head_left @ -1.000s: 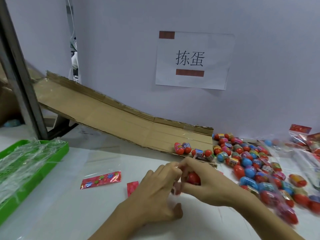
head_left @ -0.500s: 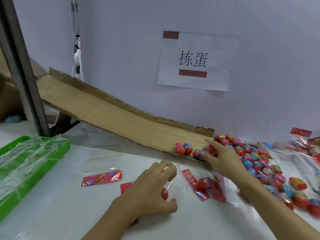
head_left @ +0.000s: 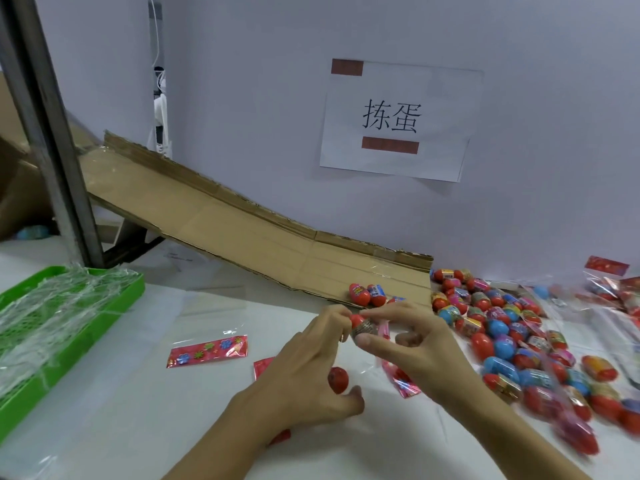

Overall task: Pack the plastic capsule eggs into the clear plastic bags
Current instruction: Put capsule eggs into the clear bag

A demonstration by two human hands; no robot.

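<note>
From the head camera: half a second back the right hand (head_left: 420,344) was stretched out to the loose eggs at the foot of the cardboard ramp (head_left: 242,233); now it is back in front of the person at the table's middle, pinching a capsule egg (head_left: 362,327) between thumb and forefinger. The left hand (head_left: 311,372), which lay flat over the bag then, has lifted, and its fingertips meet the same egg from the nine o'clock side.

The held egg stands tilted, its long axis leaning with the red tip toward eleven o'clock and the banded lower half down toward the thumb.

Under the left palm a second red egg (head_left: 337,379) shows only in part, seemingly inside the clear bag (head_left: 398,377), whose film is hard to trace against the white table (head_left: 138,410); only its red printed strip reads clearly. I cannot tell whether the left fingers also pinch the bag's mouth. The pile of eggs (head_left: 502,327) lies at three o'clock, blurred toward the frame's edge. A green tray (head_left: 135,289) at nine o'clock is cut off.
</note>
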